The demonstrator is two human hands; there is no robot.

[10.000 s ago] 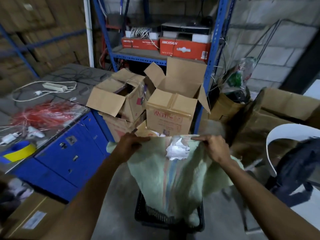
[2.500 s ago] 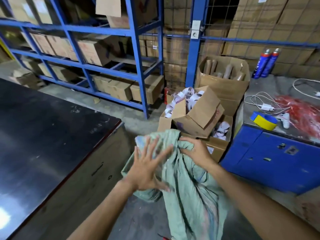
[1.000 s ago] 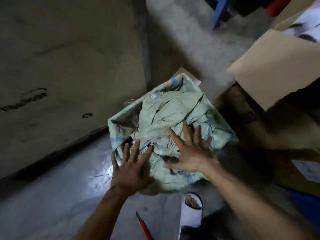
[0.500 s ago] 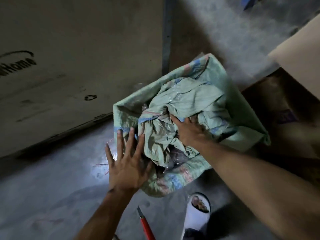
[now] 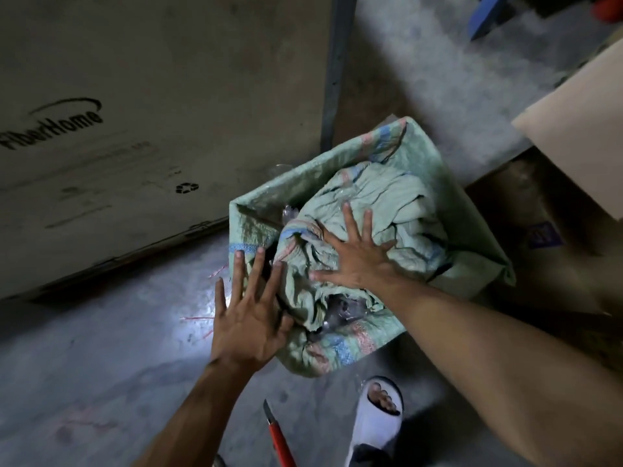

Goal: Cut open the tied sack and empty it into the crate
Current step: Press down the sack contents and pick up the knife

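Observation:
A crumpled pale green woven sack (image 5: 397,200) with blue and pink stripes lies stuffed inside a sack-lined container (image 5: 468,237) on the concrete floor. My right hand (image 5: 357,257) rests flat on top of the bundle with fingers spread. My left hand (image 5: 249,318) hovers open at the container's near-left edge, fingers apart, holding nothing. A red-handled cutter (image 5: 278,436) lies on the floor below my hands. The crate is not in view.
A large grey FiberHome carton (image 5: 135,112) stands to the left. Brown cardboard boxes (image 5: 573,136) crowd the right side. My foot in a white slipper (image 5: 377,423) stands just below the container. Thin red string scraps (image 5: 199,318) lie on the floor.
My right hand has opened from gripping the bundle to pressing flat on it. My left hand has stayed spread at the left edge.

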